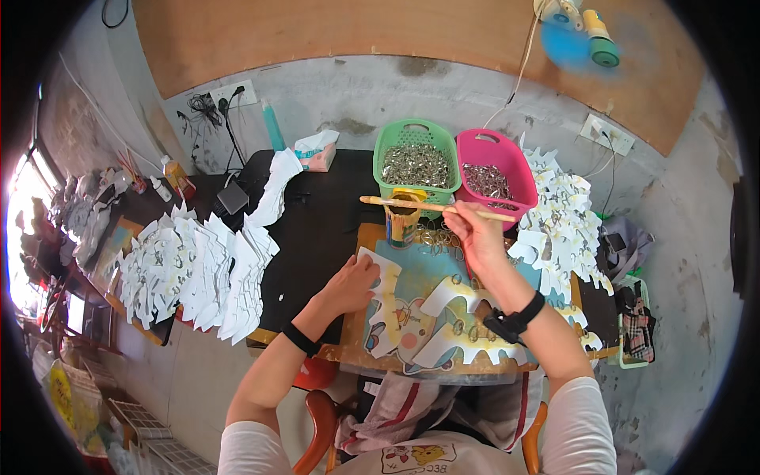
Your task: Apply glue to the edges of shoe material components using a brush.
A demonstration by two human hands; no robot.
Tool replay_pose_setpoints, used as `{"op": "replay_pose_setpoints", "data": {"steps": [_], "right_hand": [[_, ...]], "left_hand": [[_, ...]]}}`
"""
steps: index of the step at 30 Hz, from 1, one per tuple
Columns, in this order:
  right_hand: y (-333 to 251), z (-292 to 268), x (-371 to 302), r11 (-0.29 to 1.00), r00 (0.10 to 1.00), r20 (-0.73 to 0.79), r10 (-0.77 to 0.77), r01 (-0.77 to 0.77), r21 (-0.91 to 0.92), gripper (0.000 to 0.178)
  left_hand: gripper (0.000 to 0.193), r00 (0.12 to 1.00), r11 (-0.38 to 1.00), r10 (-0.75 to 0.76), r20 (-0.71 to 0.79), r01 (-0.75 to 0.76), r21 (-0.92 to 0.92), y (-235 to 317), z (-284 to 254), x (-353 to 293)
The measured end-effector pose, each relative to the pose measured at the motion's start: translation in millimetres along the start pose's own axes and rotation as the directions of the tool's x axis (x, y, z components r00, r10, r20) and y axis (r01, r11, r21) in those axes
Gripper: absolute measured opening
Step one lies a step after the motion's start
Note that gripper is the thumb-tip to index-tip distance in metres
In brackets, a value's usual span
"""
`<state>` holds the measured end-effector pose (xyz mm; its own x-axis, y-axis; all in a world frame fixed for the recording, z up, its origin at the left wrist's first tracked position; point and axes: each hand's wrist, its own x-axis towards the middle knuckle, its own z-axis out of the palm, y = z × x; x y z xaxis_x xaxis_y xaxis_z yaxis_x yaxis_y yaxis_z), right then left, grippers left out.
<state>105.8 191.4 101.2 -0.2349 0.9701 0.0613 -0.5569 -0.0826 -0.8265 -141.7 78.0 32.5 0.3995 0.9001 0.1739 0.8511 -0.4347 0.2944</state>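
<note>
In my right hand, the fingers are pinched round a long thin wooden stick that looks like a brush. It lies almost level, passing in front of the mouth of a yellow-rimmed cup. My left hand has its fingers bent down on the edge of a white cut-out piece with a yellowish tint. That piece lies on a blue, cartoon-printed board. Nearer my right forearm, several similar white pieces with metal rings on them are spread out. Loose metal rings lie beside the cup.
Behind the cup stand a green basket and a pink basket, both holding small metal parts. White pieces with rings are heaped at right and left, beside stacks of white cut-outs. A tissue pack sits at the back.
</note>
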Motion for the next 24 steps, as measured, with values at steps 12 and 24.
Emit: {"op": "replay_pose_setpoints", "data": {"steps": [12,24], "right_hand": [[19.1,-54.1,2.5,0.863,0.922,-0.008,0.387,-0.365,-0.350,0.024],[49.8,-64.2,12.8,-0.091,0.816,0.560,0.145,0.575,-0.813,0.023]], "left_hand": [[0.023,0.999,0.996,-0.038,-0.027,0.036,-0.078,6.9,0.1,-7.5],[0.013,0.995,0.999,-0.029,-0.100,0.025,-0.035,3.3,-0.2,-6.2]]}}
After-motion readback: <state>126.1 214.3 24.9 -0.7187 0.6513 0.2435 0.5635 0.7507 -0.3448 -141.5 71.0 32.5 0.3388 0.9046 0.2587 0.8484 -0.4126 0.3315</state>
